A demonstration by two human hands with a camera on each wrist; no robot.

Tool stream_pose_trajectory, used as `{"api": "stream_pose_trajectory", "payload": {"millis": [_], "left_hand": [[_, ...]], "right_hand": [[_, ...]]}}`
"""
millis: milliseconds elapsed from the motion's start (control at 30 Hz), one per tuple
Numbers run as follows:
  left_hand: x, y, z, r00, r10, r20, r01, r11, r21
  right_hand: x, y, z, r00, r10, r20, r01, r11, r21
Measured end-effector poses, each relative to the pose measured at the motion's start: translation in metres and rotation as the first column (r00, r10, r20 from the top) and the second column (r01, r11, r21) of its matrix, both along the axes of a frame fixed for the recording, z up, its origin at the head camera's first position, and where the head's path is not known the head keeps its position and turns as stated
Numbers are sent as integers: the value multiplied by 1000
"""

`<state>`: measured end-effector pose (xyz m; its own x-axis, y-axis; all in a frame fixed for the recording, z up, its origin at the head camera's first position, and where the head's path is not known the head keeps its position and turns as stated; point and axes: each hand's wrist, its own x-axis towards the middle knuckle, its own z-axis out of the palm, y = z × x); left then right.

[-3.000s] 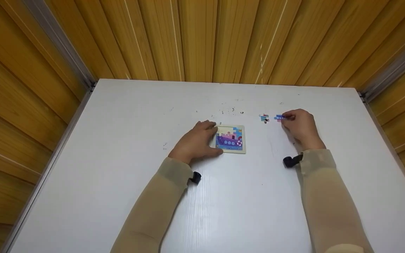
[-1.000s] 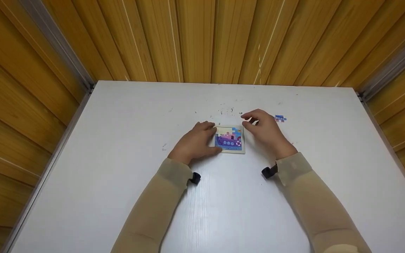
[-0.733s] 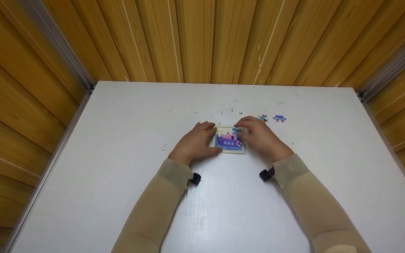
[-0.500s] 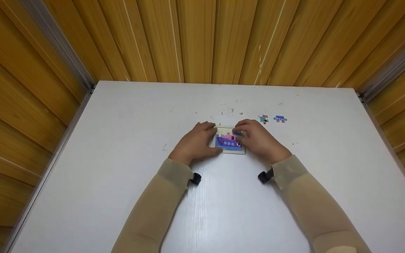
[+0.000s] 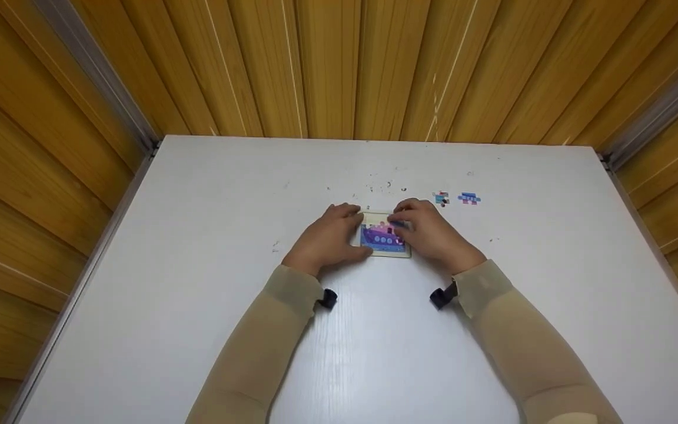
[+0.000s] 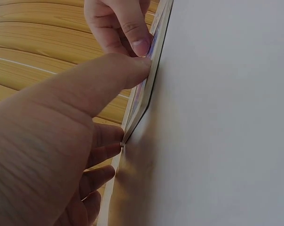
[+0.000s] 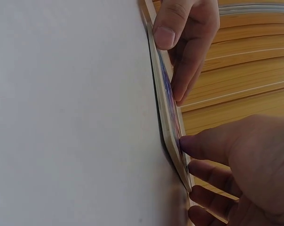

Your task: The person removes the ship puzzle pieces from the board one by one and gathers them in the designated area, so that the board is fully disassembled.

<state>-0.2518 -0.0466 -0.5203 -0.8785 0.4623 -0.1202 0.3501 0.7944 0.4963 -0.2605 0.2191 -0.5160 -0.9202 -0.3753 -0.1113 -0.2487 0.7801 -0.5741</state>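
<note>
A small square jigsaw puzzle [image 5: 382, 235] in a cream frame, picturing a purple and pink boat, lies on the white table. Its upper left shows bare cream backing. My left hand [image 5: 328, 238] holds the frame's left side, thumb at the lower edge and fingers at the upper. My right hand [image 5: 432, 229] is over the puzzle's upper right, thumb and forefinger on the blue pieces there. In the right wrist view, the right thumb [image 7: 203, 143] touches the puzzle face, with fingers beside the frame's edge. Whether a piece is pinched is hidden.
Two loose clusters lie right of the far side of the frame: a teal patterned puzzle piece [image 5: 442, 198] and a blue and pink puzzle piece [image 5: 469, 198]. Small dark marks [image 5: 380, 187] dot the table behind the puzzle. A wood-look wall [image 5: 339, 70] stands along the back.
My right hand has left the blue and pink piece and moved left onto the puzzle's upper right, then shifted slightly further left. My left hand and the frame have stayed put.
</note>
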Motion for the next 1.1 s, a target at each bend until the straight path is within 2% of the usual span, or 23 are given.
{"api": "stream_pose_trajectory", "payload": {"millis": [467, 700, 1100], "left_hand": [[0, 1, 0, 1000, 20, 22, -20, 1000, 2], [-1, 1, -1, 1000, 2, 2, -2, 1000, 5], [0, 1, -2, 1000, 9, 9, -9, 1000, 10]], "right_hand": [[0, -1, -3, 1000, -19, -12, 19, 999, -26], [0, 1, -4, 997, 14, -76, -15, 1000, -23], [3, -2, -4, 999, -19, -41, 18, 999, -27]]}}
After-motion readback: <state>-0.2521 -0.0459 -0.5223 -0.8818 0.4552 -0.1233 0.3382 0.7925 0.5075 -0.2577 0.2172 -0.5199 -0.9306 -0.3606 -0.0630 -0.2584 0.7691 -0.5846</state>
